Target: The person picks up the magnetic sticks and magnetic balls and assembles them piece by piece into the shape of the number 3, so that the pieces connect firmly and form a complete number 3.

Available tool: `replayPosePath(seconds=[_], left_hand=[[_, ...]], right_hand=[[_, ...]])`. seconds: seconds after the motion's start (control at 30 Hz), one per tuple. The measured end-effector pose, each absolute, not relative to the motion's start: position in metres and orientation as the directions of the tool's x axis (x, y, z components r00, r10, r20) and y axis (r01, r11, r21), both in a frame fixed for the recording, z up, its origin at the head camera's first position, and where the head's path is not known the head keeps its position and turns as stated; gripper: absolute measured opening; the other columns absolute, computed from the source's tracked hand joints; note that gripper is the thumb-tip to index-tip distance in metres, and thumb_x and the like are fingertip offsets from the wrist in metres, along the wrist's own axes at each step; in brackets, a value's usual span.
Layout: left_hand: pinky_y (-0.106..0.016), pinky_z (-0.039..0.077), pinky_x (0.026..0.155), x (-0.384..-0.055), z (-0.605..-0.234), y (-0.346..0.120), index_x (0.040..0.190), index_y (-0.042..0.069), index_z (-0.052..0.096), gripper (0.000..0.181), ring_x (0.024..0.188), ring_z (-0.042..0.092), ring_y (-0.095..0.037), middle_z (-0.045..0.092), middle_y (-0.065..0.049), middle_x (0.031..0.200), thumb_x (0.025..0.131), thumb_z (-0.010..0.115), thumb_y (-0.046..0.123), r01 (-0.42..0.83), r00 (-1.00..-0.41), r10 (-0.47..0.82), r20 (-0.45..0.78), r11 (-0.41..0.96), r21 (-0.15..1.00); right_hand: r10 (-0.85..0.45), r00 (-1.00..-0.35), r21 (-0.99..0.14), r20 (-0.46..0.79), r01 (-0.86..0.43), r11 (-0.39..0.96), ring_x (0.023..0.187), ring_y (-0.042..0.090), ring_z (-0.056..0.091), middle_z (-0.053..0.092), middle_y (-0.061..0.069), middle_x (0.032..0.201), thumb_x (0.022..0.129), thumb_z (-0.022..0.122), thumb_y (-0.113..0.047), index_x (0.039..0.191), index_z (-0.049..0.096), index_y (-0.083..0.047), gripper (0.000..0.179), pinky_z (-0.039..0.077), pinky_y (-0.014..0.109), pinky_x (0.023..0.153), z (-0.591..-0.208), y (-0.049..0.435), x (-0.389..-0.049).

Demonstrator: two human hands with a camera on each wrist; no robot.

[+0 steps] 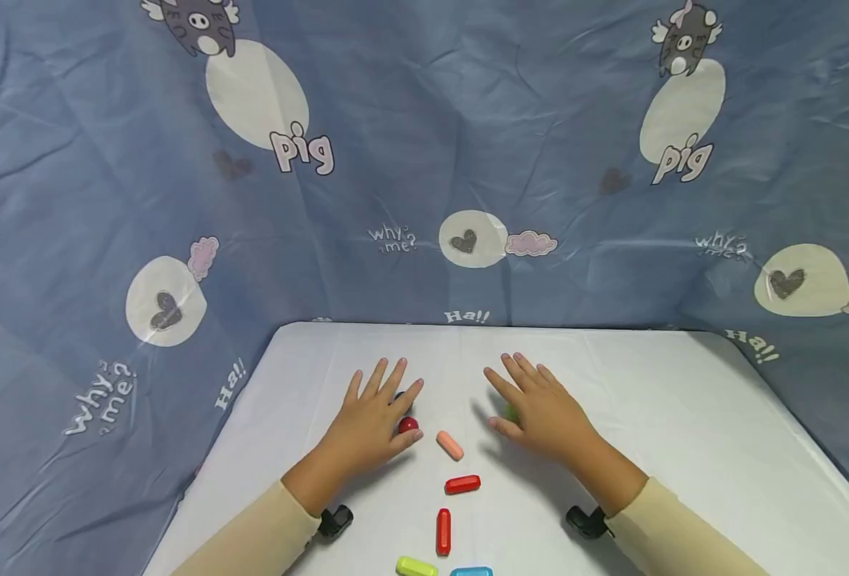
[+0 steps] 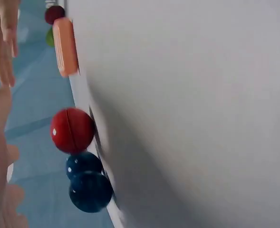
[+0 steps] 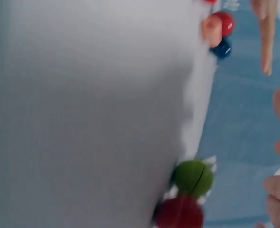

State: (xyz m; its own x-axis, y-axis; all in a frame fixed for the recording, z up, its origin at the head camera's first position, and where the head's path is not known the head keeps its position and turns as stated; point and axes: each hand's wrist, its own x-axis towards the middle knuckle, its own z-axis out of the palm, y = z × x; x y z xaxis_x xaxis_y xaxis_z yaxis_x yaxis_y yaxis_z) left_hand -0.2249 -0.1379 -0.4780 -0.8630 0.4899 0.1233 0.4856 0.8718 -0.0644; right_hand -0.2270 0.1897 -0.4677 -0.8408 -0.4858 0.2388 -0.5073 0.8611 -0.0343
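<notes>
My left hand [image 1: 368, 428] is held over the left part of the white table with its fingers spread. Beneath it are a red ball [image 2: 73, 130] and two dark blue balls [image 2: 91, 191]; the left wrist view shows a gap between hand and balls. On the other side my right hand [image 1: 548, 418] hovers, fingers extended, casting a shadow. A green ball [image 3: 193, 178] and a dark red ball [image 3: 180, 212] lie below it, mostly covered by the hand in the head view. Both palms face down and hold nothing.
Between the hands lies a peach-coloured stick [image 1: 450, 445]. Nearer the front are two red sticks [image 1: 462, 485], then a lime-green one [image 1: 417, 566] and a blue one [image 1: 471, 571] at the lower frame edge. A blue printed cloth [image 1: 395, 288] surrounds the white table [image 1: 683, 416].
</notes>
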Motion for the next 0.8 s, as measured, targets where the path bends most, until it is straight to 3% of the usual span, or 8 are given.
replayPosePath(seconds=[0.17, 0.3, 0.4, 0.57, 0.8], left_hand=[[-0.067, 0.023, 0.121, -0.214, -0.470, -0.136, 0.156, 0.024, 0.049, 0.072, 0.153, 0.031, -0.044, 0.035, -0.015, 0.167, 0.097, 0.064, 0.061, 0.391, -0.917, 0.368, 0.150, 0.904, 0.174], [-0.062, 0.040, 0.114, -0.207, -0.462, -0.133, 0.145, 0.016, 0.060, 0.056, 0.141, 0.047, -0.040, 0.051, -0.016, 0.152, 0.098, 0.070, 0.045, 0.244, -0.970, 0.223, 0.100, 0.855, 0.458], [-0.059, 0.049, 0.108, -0.203, -0.459, -0.130, 0.139, 0.012, 0.064, 0.047, 0.134, 0.056, -0.037, 0.058, -0.017, 0.142, 0.099, 0.071, 0.035, 0.161, -0.986, 0.149, 0.070, 0.787, 0.596], [-0.054, 0.053, 0.104, -0.200, -0.465, -0.125, 0.134, 0.009, 0.067, 0.041, 0.123, 0.064, -0.033, 0.061, -0.017, 0.134, 0.098, 0.073, 0.028, 0.102, -0.994, 0.092, 0.051, 0.722, 0.684], [-0.053, 0.052, 0.106, -0.197, -0.482, -0.124, 0.128, 0.012, 0.072, 0.036, 0.123, 0.063, -0.034, 0.061, -0.017, 0.132, 0.093, 0.078, 0.019, 0.098, -0.995, 0.067, 0.072, 0.729, 0.677]], right_hand=[[-0.418, -0.863, -0.147, 0.284, -0.469, 0.871, 0.134, 0.028, 0.060, 0.063, 0.007, 0.143, 0.096, 0.071, -0.053, 0.145, 0.061, -0.021, 0.060, 0.054, 0.050, 0.103, -0.460, 0.167, -0.209], [-0.348, -0.910, -0.286, 0.225, -0.403, 0.869, 0.112, 0.021, 0.069, 0.070, 0.000, 0.126, 0.095, 0.073, -0.047, 0.131, 0.070, -0.019, 0.046, 0.059, 0.044, 0.091, -0.458, 0.153, -0.200], [-0.304, -0.940, -0.397, 0.152, -0.340, 0.852, 0.099, 0.014, 0.070, 0.072, -0.003, 0.120, 0.095, 0.076, -0.043, 0.126, 0.072, -0.018, 0.040, 0.059, 0.038, 0.083, -0.461, 0.147, -0.198], [-0.281, -0.958, -0.518, 0.051, -0.266, 0.813, 0.092, 0.013, 0.068, 0.073, 0.000, 0.111, 0.093, 0.078, -0.039, 0.121, 0.074, -0.015, 0.037, 0.058, 0.036, 0.080, -0.469, 0.139, -0.202], [-0.280, -0.960, -0.606, -0.022, -0.210, 0.767, 0.092, 0.016, 0.066, 0.072, 0.003, 0.106, 0.088, 0.084, -0.037, 0.116, 0.073, -0.014, 0.038, 0.058, 0.041, 0.082, -0.482, 0.129, -0.207]])
